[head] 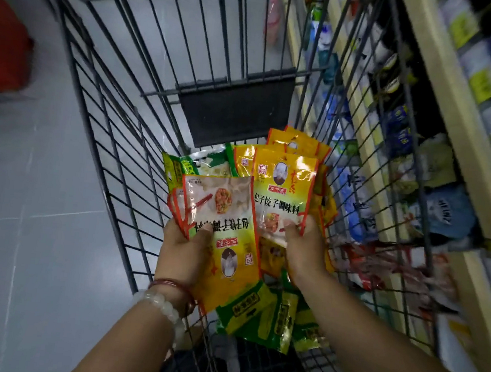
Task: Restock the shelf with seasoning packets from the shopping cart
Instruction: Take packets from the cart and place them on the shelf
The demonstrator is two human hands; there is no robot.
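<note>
Both my hands are inside the black wire shopping cart [117,131]. My left hand [182,254] grips a small stack of yellow seasoning packets [220,213], the top one turned upside down. My right hand [302,248] pinches the lower edge of another yellow packet [283,186], upright, with more yellow packets fanned behind it. Green and yellow packets [258,316] lie loose on the cart floor under my hands. The shelf [445,94] runs along the cart's right side.
The shelf's tiers hold blue, green and white packaged goods [442,211] seen through the cart's wire side. A red object [3,42] stands on the grey floor to the left. A dark panel [234,106] closes the cart's far end.
</note>
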